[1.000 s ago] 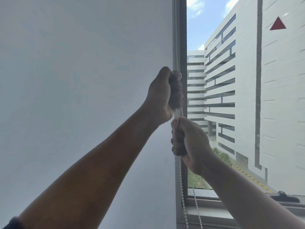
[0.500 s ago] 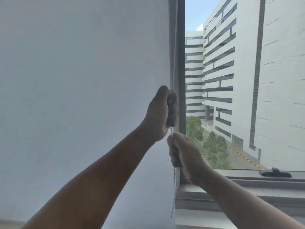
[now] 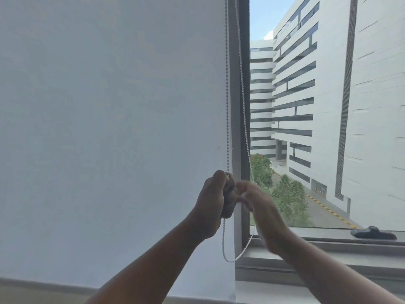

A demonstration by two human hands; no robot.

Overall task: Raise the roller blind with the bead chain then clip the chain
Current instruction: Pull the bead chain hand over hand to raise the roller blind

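Left hand (image 3: 215, 199) is fisted tight around the near strand of the white plastic bead chain (image 3: 228, 128), right beside the grey window frame (image 3: 237, 106). The chain runs straight up and down, looping just below the fist. Right hand (image 3: 258, 205) is blurry, touching the left; can't tell if it holds anything. The pale grey roller blind (image 3: 109, 128) hangs low, so I'd guess plenty more downward pulling.

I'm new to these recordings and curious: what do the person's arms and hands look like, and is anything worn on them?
Both forearms are bare as far as the frame shows, with no sleeves in view. The left hand shows no glove, ring or watch. The right hand is motion-blurred, so small items there cannot be ruled out.
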